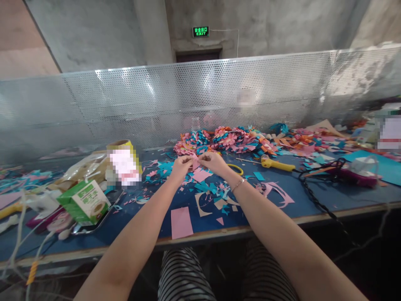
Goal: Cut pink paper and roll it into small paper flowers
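Over the middle of the blue table, a small piece of pink paper point(196, 160) is pinched between both hands. My left hand point(181, 166) has its fingertips closed on the paper's left side. From the other side my right hand point(213, 162) grips it, thumb and fingers together. Just below lies another pink paper piece point(202, 175) among blue and pink scraps. A yellow loop handle point(235, 169), perhaps of scissors, shows partly behind my right wrist. Closer to the front edge lies a pink paper rectangle point(182, 222). Piled behind my hands are pink, blue and orange paper flowers point(232, 140).
A yellow-handled tool point(277, 164) with a thin rod lies right, near black cords point(316, 196). Blue sheets point(388, 172) are at far right. Left stand a green-and-white carton point(84, 202) and plastic bags point(86, 167). A perforated metal panel point(150, 104) borders the table's back.
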A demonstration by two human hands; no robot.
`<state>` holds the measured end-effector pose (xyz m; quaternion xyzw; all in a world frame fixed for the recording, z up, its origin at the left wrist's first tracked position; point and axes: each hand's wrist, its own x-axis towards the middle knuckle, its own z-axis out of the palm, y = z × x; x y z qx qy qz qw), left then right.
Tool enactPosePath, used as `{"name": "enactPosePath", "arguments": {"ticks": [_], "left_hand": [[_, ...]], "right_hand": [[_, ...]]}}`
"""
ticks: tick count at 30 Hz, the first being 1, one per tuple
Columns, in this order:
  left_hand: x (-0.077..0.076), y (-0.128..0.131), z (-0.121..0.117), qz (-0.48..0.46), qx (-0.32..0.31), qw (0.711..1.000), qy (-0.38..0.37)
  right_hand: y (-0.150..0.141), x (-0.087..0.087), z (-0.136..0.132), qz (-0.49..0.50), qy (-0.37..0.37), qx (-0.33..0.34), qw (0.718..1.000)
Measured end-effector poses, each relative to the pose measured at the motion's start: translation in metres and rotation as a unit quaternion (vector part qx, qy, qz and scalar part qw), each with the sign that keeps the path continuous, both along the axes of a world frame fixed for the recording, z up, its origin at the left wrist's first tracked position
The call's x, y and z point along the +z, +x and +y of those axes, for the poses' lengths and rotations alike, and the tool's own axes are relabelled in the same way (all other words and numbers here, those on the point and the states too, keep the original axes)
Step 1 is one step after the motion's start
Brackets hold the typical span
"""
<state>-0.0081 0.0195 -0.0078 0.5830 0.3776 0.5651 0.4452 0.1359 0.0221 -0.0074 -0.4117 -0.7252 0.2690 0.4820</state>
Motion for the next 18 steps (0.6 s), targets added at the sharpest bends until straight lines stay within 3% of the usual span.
{"name": "enactPosePath", "arguments": {"ticks": [2, 4, 6, 8, 10, 14, 18], "left_hand": [[0.000, -0.001, 0.001, 0.003, 0.008, 1.000, 0.008], [0.001, -0.002, 0.001, -0.005, 0.014, 1.000, 0.002], [0.003, -0.002, 0.000, -0.018, 0.013, 1.000, -0.010], [0.004, -0.002, -0.001, -0.032, 0.011, 0.999, -0.023], [0.004, -0.002, -0.001, -0.042, 0.013, 0.998, -0.035], [0.005, -0.002, 0.000, -0.050, 0.026, 0.997, -0.044], [0.009, -0.006, 0.002, -0.076, 0.064, 0.995, -0.032]], "right_hand": [[0.011, 0.002, -0.001, -0.092, 0.029, -0.040, 0.995], [0.028, 0.000, 0.001, -0.201, 0.051, -0.167, 0.964], [0.046, -0.006, 0.007, -0.313, -0.043, -0.281, 0.906], [0.059, -0.013, 0.014, -0.403, -0.177, -0.267, 0.857], [0.065, -0.020, 0.021, -0.420, -0.212, -0.236, 0.850], [0.065, -0.023, 0.028, -0.415, -0.206, -0.191, 0.865], [0.065, -0.019, 0.025, -0.383, -0.199, -0.234, 0.871]]}}
